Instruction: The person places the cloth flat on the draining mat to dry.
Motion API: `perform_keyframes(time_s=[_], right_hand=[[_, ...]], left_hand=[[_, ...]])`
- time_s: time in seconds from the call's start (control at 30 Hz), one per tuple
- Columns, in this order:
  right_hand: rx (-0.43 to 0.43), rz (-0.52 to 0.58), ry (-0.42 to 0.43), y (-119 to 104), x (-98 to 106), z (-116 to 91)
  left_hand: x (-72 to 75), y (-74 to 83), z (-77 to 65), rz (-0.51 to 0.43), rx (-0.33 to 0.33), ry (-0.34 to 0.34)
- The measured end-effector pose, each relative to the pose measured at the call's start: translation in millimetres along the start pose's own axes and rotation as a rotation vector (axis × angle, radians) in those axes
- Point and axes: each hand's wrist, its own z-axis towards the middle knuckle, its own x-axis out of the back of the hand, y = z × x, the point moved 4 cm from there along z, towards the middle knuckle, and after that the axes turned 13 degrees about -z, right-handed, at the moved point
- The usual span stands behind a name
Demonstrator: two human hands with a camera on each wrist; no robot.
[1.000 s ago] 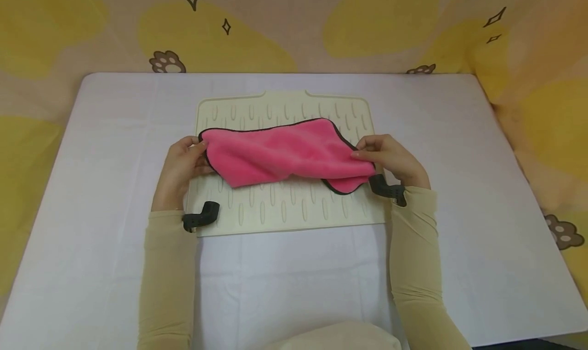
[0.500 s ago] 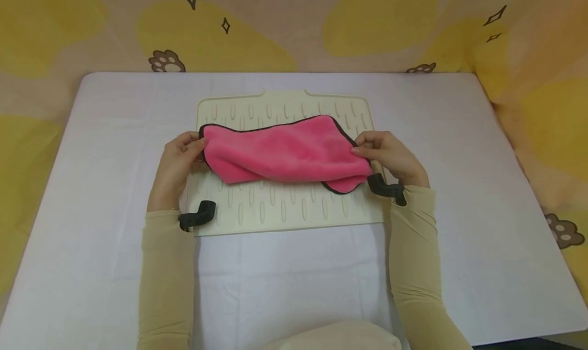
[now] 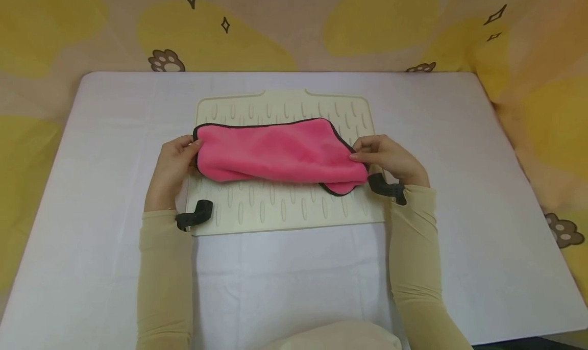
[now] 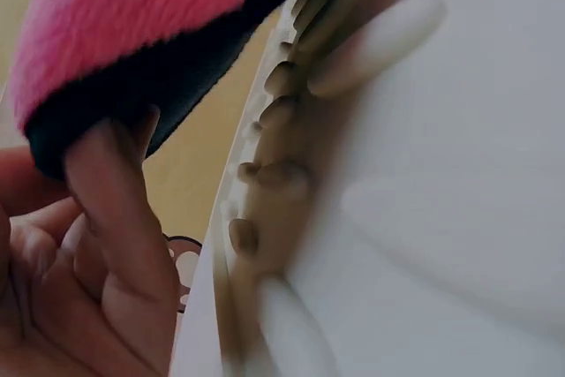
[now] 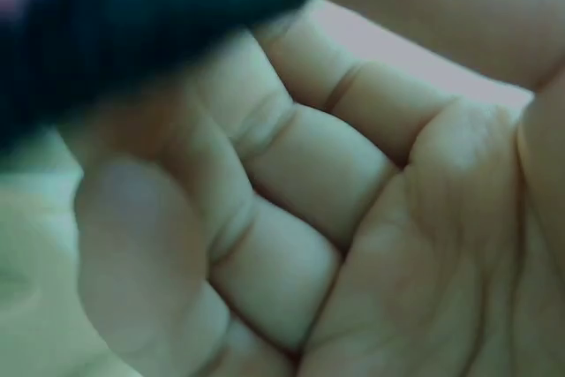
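A pink plush cloth with dark edging is stretched between both hands over a cream ridged mat. The left hand pinches its left end between thumb and fingers. In the left wrist view, fingers curl at the dark border of the cloth, which is lifted off the mat. At the other end the right hand pinches the right edge. One corner of the cloth droops below that hand. The right wrist view shows the curled fingers of the right hand close up, with the blurred dark edging above them.
The mat lies on a white-covered table, with a notch at its far edge. Black wrist mounts jut inward over the mat from both sleeves. A yellow patterned curtain stands behind the table.
The left hand has shifted slightly left, drawing the cloth's left end outward and flattening its folds. The right hand has stayed nearly in place, still pinching its edge.
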Motion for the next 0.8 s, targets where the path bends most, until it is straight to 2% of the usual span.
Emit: perform_keyframes(time_s=[0.17, 0.3, 0.4, 0.5, 0.63, 0.8], right_hand=[[-0.008, 0.047, -0.062, 0, -7, 5], [-0.028, 0.106, -0.08, 4, -12, 9], [-0.052, 0.163, -0.05, 8, -15, 13], [-0.082, 0.203, 0.02, 10, -18, 19], [-0.114, 0.152, 0.127, 9, -20, 27], [-0.138, 0.072, 0.198, 7, -26, 33]], left_hand=[[5.1, 1.7, 0.3, 0.099, -0.024, 0.114], [5.8, 0.8, 0.9, 0.155, -0.014, 0.135], [5.7, 0.0, 0.8, 0.189, 0.009, 0.106], [5.2, -0.2, -0.1, 0.207, 0.034, 0.048], [5.1, -1.3, -1.4, 0.151, 0.067, -0.028], [2.2, -1.2, -2.4, 0.094, 0.08, -0.065]])
